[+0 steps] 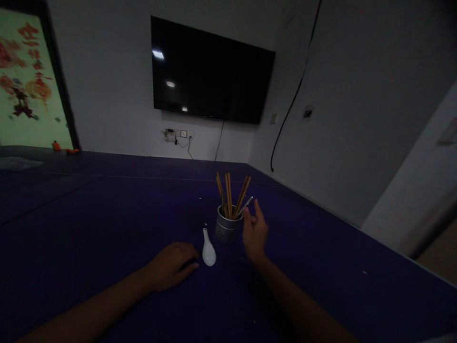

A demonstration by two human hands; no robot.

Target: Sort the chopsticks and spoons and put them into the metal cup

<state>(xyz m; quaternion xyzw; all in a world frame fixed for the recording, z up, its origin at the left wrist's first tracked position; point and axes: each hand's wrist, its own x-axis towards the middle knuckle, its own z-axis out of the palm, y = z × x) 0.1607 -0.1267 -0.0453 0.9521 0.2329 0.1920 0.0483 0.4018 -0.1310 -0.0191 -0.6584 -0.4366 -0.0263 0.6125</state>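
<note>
A grey metal utensil holder (227, 229) with small holes in its side stands upright on the dark blue table. Several wooden chopsticks (229, 195) and a thin metal utensil handle (247, 203) lean out of its top. My right hand (255, 233) is beside the holder on its right, thumb and index finger raised apart near the metal handle, and nothing shows between them. A white soup spoon (209, 252) lies on the table left of the holder, handle pointing away. My left hand (176, 264) rests on the table just left of the spoon, thumb apart from its loosely bent fingers.
The dark blue tabletop (124, 219) runs back to the wall, with small white specks on it. Clear plastic (19, 163) and small orange items (56, 146) are at the far left. A television (212, 71) hangs above sockets; a black cable (285, 119) dangles at the right wall.
</note>
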